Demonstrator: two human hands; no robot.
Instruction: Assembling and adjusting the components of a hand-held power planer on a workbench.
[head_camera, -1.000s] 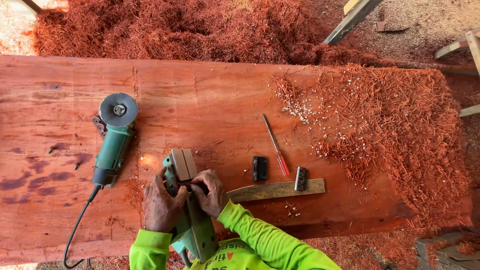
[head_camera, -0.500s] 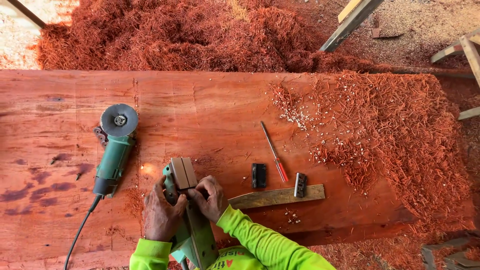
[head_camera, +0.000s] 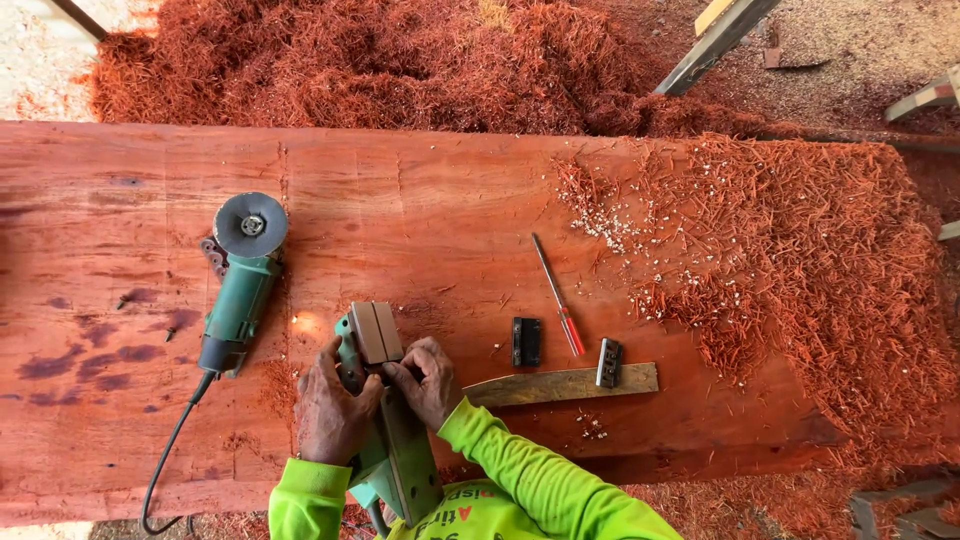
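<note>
Both hands, left hand and right hand, grip closed around a green planer on the red counter; its rear is cut off.

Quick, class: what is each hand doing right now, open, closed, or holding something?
Left hand: closed on the green power tool.
Right hand: fingers curled on the same tool's front.

Woodworking yard: slab, shavings
</note>
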